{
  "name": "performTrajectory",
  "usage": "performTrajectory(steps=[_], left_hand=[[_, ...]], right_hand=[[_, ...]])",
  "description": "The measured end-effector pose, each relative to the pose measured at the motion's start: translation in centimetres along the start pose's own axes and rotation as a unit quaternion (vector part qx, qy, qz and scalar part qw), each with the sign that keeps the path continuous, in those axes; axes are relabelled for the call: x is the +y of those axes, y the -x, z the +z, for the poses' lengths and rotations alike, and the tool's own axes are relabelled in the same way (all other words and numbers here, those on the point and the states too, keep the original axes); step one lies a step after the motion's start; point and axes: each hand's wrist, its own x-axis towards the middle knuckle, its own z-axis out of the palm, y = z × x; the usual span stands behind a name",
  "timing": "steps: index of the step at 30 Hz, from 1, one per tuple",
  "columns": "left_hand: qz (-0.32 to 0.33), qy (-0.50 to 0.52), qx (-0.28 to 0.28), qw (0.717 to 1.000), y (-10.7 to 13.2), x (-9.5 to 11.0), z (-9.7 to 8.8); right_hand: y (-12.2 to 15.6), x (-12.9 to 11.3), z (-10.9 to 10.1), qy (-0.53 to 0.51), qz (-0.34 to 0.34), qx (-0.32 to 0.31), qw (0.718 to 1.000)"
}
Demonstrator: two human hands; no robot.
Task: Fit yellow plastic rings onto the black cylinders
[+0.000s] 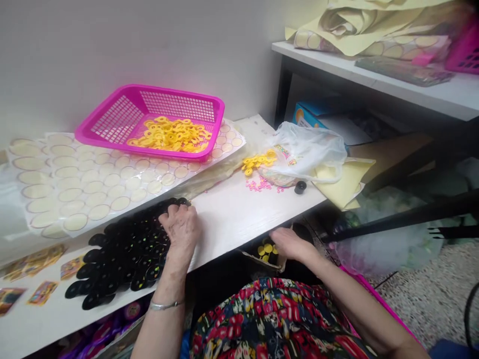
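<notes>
My left hand (180,224) rests at the right end of a dense group of black round pieces (129,249) laid in rows on the white table. Its fingers are curled down, and whatever they pinch is hidden beneath them. Small coloured specks show among the black pieces. Just below the table's front edge, my right hand (290,243) is at a small open box (279,268). Yellow discs (265,251) lie inside that box, beside the hand. The right fingertips are out of clear sight, so their grip does not show.
A pink basket (101,141) of yellow ring-shaped pieces (172,134) stands on sheets of round stickers (93,187). Loose yellow pieces (258,160), pink beads (258,184), a black cap (300,187) and a plastic bag (310,149) lie right. A raised shelf (392,82) overhangs the right side.
</notes>
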Motion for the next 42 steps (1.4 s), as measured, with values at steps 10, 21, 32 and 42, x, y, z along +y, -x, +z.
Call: performTrajectory(steps=[10,21,32,42], left_hand=[[0.075,0.059,0.051,0.994,-0.7,2.3,0.4],[0.175,0.35,0.135,0.91,0.2,7.1,1.2],[0.163,0.445,0.184,0.861,0.7,8.1,3.1],[-0.054,0.575,0.004,0.816,1.4,9.6,3.1]], right_hand=[[-2.3,3.8,-5.4,-0.07,0.094,0.388,0.914],[-4.8,3.5,-5.3,0.036,0.132,0.339,0.931],[-4.0,1.7,-5.2,-0.012,-0.002,0.244,0.97],[-3.8,2.6,-4.8,-0.041,-0.06,0.29,0.954]])
